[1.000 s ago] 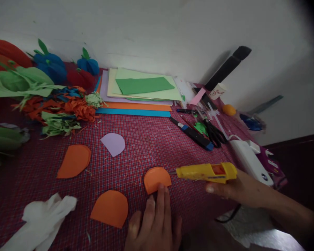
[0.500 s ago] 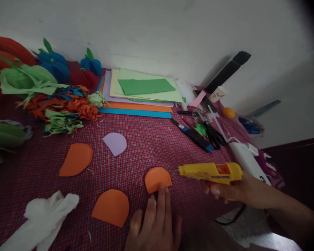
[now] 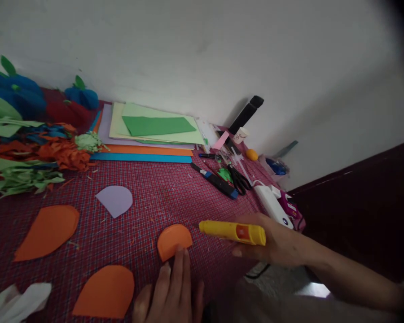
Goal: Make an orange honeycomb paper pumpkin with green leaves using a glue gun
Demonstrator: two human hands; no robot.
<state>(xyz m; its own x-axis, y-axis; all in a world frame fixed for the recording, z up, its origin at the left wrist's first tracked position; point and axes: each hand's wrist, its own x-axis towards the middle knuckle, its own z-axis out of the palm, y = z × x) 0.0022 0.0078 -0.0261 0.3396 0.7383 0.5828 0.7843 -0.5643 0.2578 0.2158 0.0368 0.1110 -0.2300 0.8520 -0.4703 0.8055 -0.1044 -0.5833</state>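
My left hand (image 3: pixel 171 289) reaches up from the bottom edge with its fingers stretched out. Its fingertips press a small rounded orange paper piece (image 3: pixel 173 240) flat on the checked cloth. In my right hand (image 3: pixel 269 242) is a yellow glue gun (image 3: pixel 230 231), held by its handle. The nozzle points left, close to the right edge of that orange piece; whether it touches cannot be told. Two larger orange paper pieces lie to the left, one higher up (image 3: pixel 49 231) and one lower down (image 3: pixel 106 291). A lilac paper piece (image 3: pixel 116 200) lies above them.
Stacked coloured paper sheets (image 3: pixel 158 125) lie against the wall. Shredded paper (image 3: pixel 47 152) and blue paper pumpkins (image 3: pixel 82 96) fill the left. A cutter knife (image 3: pixel 220 184), black scissors (image 3: pixel 239 179) and a white power strip (image 3: pixel 272 206) lie at right. White gloves (image 3: pixel 20 300) lie bottom left.
The view has swung to the right, so everything sits further left. The glue gun has rolled a little in my right hand, its nozzle still near the paper. My left fingers stay on the piece.
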